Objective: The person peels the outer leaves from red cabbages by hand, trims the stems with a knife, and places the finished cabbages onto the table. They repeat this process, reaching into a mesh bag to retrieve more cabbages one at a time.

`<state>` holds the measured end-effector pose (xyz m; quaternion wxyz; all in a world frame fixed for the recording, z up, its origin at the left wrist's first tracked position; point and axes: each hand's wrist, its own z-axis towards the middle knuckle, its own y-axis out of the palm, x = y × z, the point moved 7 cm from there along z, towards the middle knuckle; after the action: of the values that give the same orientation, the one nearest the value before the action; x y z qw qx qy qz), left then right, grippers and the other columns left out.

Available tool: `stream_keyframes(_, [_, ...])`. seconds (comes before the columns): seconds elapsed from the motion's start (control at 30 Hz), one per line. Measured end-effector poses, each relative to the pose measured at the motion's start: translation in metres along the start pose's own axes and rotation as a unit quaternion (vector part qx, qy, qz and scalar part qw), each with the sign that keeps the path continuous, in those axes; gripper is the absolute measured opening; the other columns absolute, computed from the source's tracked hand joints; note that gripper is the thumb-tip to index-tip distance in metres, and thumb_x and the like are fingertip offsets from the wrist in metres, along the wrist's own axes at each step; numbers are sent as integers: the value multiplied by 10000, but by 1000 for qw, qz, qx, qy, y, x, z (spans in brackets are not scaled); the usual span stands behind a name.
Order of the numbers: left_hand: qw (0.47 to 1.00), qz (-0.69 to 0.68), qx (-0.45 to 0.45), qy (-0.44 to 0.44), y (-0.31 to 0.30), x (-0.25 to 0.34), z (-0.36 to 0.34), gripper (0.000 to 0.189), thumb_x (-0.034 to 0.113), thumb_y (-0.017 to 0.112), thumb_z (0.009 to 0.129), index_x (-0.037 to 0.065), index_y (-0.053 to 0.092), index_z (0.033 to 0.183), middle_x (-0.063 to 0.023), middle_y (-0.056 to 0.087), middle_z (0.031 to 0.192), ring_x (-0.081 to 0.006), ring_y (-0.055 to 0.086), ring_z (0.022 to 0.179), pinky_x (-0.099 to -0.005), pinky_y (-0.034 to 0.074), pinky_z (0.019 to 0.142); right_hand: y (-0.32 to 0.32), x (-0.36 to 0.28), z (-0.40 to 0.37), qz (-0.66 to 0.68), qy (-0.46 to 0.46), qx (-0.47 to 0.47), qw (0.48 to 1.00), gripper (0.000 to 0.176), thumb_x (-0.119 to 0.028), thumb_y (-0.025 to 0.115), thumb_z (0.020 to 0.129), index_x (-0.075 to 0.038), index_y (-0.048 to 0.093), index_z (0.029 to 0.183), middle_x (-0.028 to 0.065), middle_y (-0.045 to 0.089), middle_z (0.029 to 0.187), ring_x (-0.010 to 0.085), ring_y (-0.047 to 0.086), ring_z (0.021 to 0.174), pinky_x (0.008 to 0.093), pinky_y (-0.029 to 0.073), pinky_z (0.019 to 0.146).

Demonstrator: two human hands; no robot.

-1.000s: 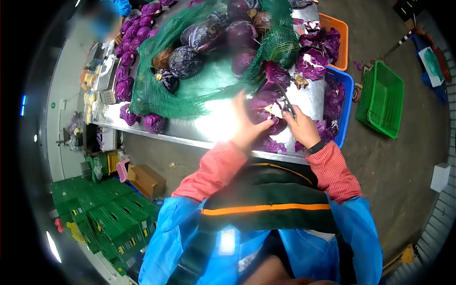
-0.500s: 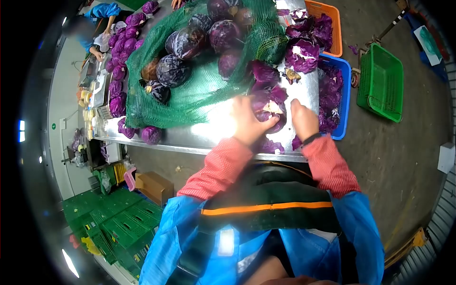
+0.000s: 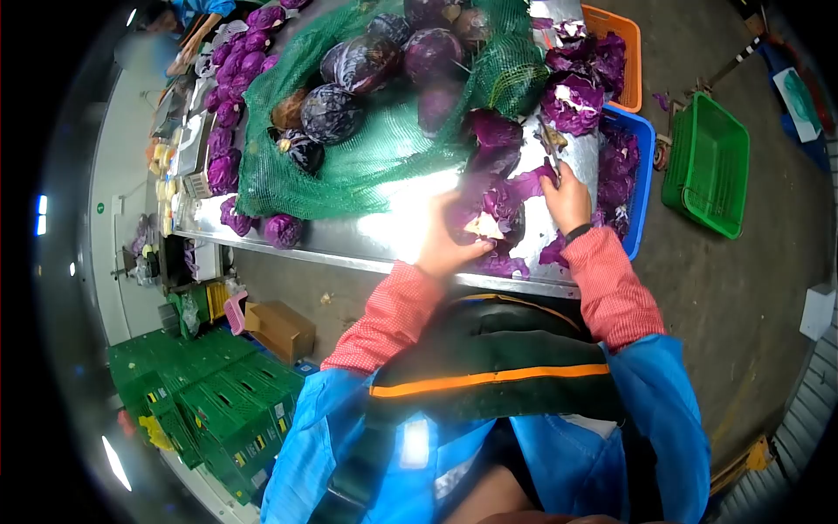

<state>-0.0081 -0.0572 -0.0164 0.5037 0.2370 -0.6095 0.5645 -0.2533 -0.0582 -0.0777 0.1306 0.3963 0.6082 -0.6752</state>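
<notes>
My left hand (image 3: 443, 240) curves round the left side of a red cabbage (image 3: 502, 203), its thumb by the pale cut stem. To the right, my closed right hand (image 3: 569, 203) grips a thin-bladed knife (image 3: 550, 144) that points away from me. A loose purple leaf (image 3: 531, 182) stretches from the cabbage to my right thumb and fingers. Trimmed leaves (image 3: 506, 265) lie on the metal table (image 3: 340, 247) under the cabbage. Just beyond, another red cabbage (image 3: 496, 144) sits close to the one I hold.
A green net sack (image 3: 349, 179) with several dark cabbages (image 3: 332, 113) spreads over the table. Trimmed cabbages (image 3: 223, 170) line the left side, near another person's arm (image 3: 185, 57). Orange (image 3: 635, 61) and blue (image 3: 643, 179) crates hold leaves; a green crate (image 3: 707, 166) stands on the floor.
My right hand has risen slightly, and the knife and a pulled leaf now show at it. My left hand still holds the cabbage, which has turned a little. The other person's arm has shifted.
</notes>
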Motion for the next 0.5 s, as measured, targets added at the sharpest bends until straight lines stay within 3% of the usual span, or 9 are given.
stream_keyframes(0.1, [999,-15,28,-22,2,0,-11,875,227,889,509,14,432,1224,-162,423,1192,-319,453,1165,-402,385,1023,-4,-22,-13,71,42,-28,996,566,-382,632,878,-44,448,1293,222,677,766,438,660,739,470,508,654])
stream_keyframes(0.13, [999,-16,34,-22,2,1,-9,875,227,888,511,12,430,1224,-159,423,1187,-313,455,1158,-399,388,1020,-11,-49,-23,79,57,-125,987,704,-448,652,855,-27,373,1345,226,682,800,429,669,779,446,513,707])
stream_keyframes(0.17, [999,-16,40,-23,2,1,-7,874,227,888,512,10,429,1224,-156,422,1182,-308,458,1151,-396,390,1017,-13,-67,-34,117,44,-147,981,611,-408,700,837,-54,457,1272,196,649,753,319,663,691,386,510,646])
stream_keyframes(0.23, [998,-16,48,-22,3,0,-7,872,230,887,516,3,427,1222,-150,422,1172,-295,462,1134,-389,396,1009,-6,-76,-44,117,-33,-155,980,623,-372,698,822,-52,450,1295,194,645,775,285,656,696,372,508,648])
stream_keyframes(0.27, [998,-19,53,-22,4,0,-7,871,232,886,519,0,427,1221,-147,422,1166,-288,464,1126,-386,399,1006,-9,-73,-47,181,-21,-172,968,587,-274,689,801,-40,456,1286,187,653,790,270,661,705,377,508,646])
stream_keyframes(0.4, [998,-10,52,-21,1,-4,-5,869,241,888,528,-8,424,1220,-140,421,1156,-274,469,1112,-379,406,997,1,-26,-57,107,-14,-109,988,418,-119,651,780,9,532,1159,198,654,795,300,664,693,383,509,637])
stream_keyframes(0.5, [998,-43,39,-37,1,-3,-7,883,241,891,535,-11,418,1236,-143,425,1162,-276,467,1137,-375,398,1016,18,37,-55,101,70,-50,991,301,-156,637,804,20,563,1036,237,646,778,402,657,738,438,514,656])
